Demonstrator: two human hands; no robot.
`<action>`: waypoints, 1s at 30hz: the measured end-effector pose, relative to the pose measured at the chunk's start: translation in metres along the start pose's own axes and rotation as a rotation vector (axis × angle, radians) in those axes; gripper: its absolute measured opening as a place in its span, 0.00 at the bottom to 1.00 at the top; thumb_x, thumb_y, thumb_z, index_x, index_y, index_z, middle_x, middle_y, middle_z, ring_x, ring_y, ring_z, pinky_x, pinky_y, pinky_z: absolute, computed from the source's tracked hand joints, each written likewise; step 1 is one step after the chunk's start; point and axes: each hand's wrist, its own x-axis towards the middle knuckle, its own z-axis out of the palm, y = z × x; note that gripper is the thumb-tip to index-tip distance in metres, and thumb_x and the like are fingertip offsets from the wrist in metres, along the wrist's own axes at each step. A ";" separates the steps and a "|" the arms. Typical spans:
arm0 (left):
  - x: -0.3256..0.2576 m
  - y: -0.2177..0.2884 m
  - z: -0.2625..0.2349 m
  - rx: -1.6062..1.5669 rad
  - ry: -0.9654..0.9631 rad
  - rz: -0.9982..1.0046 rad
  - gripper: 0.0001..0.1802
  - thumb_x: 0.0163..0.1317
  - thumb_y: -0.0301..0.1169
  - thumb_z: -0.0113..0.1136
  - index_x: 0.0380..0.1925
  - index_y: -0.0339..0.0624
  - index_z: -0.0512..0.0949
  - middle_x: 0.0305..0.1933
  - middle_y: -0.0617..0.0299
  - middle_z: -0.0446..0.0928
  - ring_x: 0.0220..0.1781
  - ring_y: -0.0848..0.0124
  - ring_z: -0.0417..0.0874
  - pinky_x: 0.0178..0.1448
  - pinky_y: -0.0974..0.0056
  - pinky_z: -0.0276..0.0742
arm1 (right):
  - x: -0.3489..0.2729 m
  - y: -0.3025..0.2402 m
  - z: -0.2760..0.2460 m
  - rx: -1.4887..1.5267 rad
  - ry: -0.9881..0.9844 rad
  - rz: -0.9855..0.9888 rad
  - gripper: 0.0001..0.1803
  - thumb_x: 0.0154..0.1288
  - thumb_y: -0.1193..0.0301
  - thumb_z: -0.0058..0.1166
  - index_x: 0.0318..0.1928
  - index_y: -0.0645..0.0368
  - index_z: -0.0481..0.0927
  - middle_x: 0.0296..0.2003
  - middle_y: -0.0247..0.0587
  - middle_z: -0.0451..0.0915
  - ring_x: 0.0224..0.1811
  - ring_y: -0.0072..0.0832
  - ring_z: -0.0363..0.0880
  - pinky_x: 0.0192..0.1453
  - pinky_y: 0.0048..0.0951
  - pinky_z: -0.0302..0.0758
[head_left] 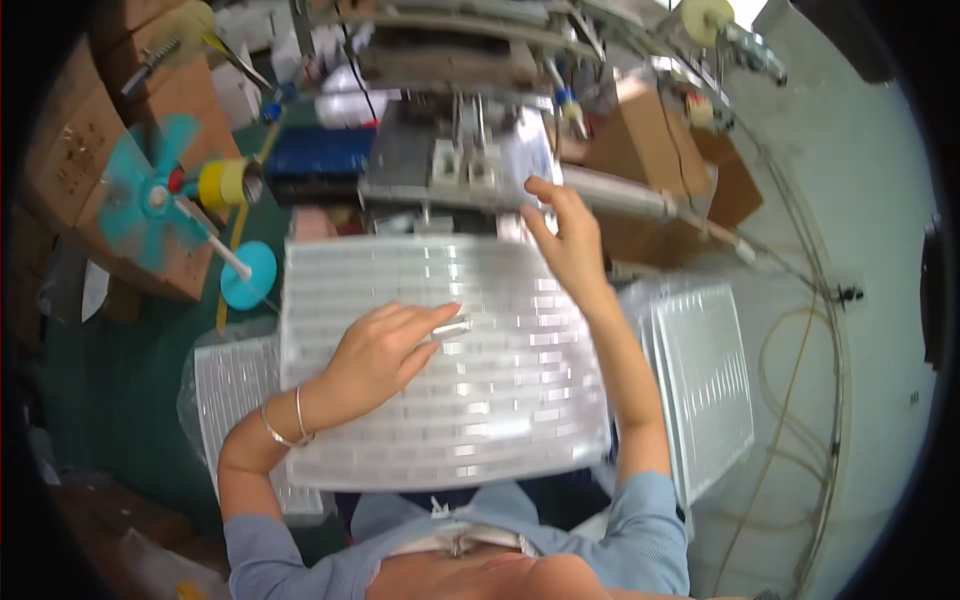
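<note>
A large white ribbed tray (380,440) lies in front of me, with rows of small shiny rectangular pieces in it. My left hand (385,350) is over the middle of the tray, and its thumb and fingers pinch a small shiny rectangular piece (453,327). A bracelet circles that wrist. Reaching past the tray's far right corner, my right hand (572,240) has its thumb and forefinger apart, with nothing visible between them. Just beyond that hand stands a machine with a metal plate (400,165) and two pale metal blocks (465,167).
A turquoise fan (158,195) and a yellow tape roll (228,184) stand at the left. Stacked trays (705,380) lie on the right, another tray (235,375) at lower left. Cardboard boxes (640,140) sit behind. Hoses run along the right wall (880,350).
</note>
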 end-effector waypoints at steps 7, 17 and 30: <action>-0.043 0.046 0.085 -0.035 -0.121 0.170 0.16 0.52 0.26 0.55 0.43 0.39 0.76 0.38 0.61 0.79 0.36 0.67 0.77 0.43 0.64 0.69 | -0.110 -0.046 -0.077 -0.017 -0.738 0.104 0.09 0.56 0.73 0.59 0.39 0.51 0.84 0.34 0.37 0.80 0.32 0.36 0.80 0.34 0.34 0.76; -0.055 0.054 0.125 0.444 -0.199 0.272 0.08 0.46 0.30 0.55 0.28 0.43 0.73 0.29 0.62 0.70 0.35 0.68 0.71 0.43 0.64 0.65 | -0.178 -0.045 -0.076 -0.169 -0.978 -0.008 0.11 0.53 0.74 0.60 0.39 0.49 0.80 0.36 0.34 0.74 0.40 0.34 0.77 0.40 0.34 0.77; -0.024 0.027 0.079 0.233 -0.123 -0.026 0.17 0.50 0.37 0.66 0.39 0.44 0.76 0.35 0.62 0.72 0.40 0.65 0.73 0.43 0.62 0.65 | -0.103 0.012 -0.076 0.170 -0.266 0.548 0.14 0.55 0.74 0.56 0.42 0.61 0.70 0.34 0.40 0.77 0.28 0.26 0.75 0.32 0.26 0.72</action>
